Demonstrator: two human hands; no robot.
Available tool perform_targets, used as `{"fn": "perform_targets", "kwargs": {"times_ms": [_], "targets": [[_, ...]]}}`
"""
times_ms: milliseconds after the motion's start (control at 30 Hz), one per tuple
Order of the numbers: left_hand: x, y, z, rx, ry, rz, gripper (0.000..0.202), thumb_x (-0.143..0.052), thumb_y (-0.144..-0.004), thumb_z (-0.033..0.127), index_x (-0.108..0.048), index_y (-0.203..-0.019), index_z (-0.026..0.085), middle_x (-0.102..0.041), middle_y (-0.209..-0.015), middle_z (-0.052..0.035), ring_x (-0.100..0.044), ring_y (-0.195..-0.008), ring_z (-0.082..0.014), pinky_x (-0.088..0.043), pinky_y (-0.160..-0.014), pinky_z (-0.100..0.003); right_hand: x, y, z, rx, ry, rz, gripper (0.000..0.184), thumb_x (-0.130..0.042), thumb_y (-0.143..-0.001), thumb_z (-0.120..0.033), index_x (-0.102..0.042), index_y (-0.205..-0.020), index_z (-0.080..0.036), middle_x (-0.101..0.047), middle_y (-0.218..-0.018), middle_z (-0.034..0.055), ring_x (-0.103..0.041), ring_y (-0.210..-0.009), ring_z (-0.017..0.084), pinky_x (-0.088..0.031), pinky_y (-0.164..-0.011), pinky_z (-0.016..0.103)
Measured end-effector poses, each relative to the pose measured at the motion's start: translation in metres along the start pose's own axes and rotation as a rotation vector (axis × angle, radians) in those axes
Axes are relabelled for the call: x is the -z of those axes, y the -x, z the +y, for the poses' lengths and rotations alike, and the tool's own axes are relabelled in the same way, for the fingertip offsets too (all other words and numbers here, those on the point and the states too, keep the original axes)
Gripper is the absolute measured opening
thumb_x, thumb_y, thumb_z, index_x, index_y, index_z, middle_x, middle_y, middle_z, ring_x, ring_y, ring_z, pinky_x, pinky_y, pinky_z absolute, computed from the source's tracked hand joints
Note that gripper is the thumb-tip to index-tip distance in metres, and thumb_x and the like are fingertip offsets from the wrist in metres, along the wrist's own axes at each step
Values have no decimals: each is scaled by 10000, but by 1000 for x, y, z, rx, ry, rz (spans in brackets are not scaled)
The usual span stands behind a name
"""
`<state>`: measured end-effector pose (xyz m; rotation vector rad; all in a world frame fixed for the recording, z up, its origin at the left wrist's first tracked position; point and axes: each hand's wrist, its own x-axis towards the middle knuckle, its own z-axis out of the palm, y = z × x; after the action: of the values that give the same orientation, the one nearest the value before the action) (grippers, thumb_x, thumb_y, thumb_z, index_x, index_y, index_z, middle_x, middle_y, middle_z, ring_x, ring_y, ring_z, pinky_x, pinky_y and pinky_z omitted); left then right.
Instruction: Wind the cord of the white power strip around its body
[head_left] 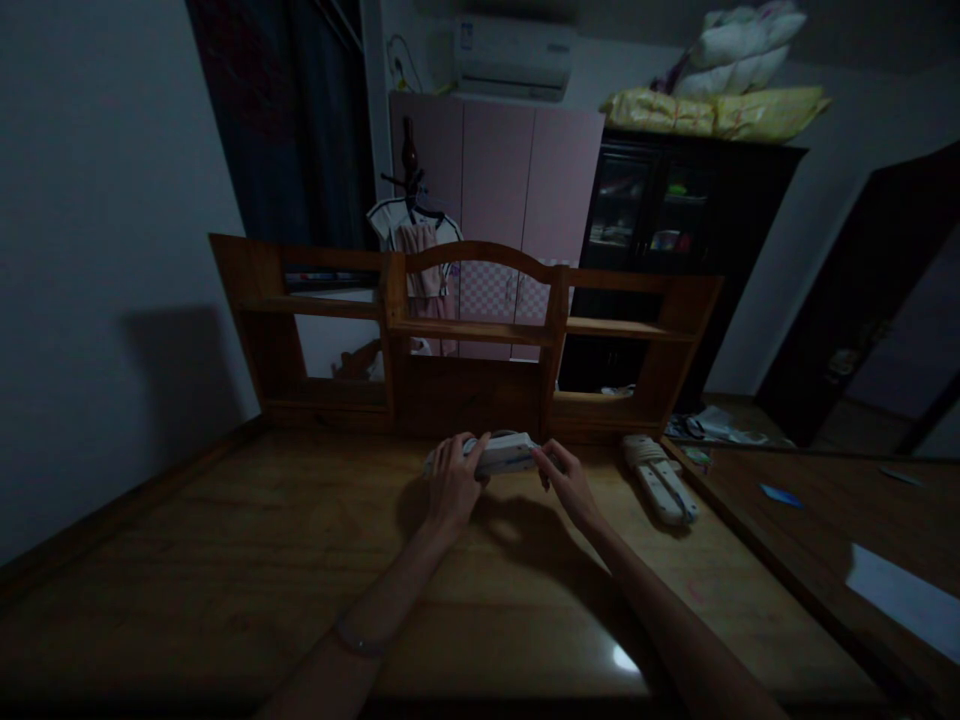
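Note:
A long white power strip (510, 453) is held tilted above the wooden desk, near its back. My left hand (456, 480) wraps round its left part, hiding much of that end. At the strip's right end, the fingertips of my right hand (564, 478) are pinched together; whether they grip the casing or something small on it is too dark to tell. A second white power strip (667, 490) lies on the desk to the right, its cord (641, 452) wound round the far end.
A wooden shelf unit (472, 330) rises along the back of the desk (300, 570). On the lower brown surface at right lie a blue card (781, 495) and a white sheet (907, 595). A wall (112, 300) borders the left side.

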<state>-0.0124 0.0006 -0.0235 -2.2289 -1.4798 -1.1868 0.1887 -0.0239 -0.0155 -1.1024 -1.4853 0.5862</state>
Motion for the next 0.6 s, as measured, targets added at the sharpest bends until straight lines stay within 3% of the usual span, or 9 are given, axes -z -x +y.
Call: {"fn": "perform_targets", "kwargs": {"times_ms": [600], "targets": [[1,0,-1,-22,-38,-33,769,-713,-660,124,-427,-1333,359,-485,-1232,-51,-450,-1127,-266,-349,-1022,-428,4,-3,8,-40,43,-46,295,-583,-785,-506,-520,-764,-218,-487,-550,-51,-464,-497,119,-373,-476,217]]}}
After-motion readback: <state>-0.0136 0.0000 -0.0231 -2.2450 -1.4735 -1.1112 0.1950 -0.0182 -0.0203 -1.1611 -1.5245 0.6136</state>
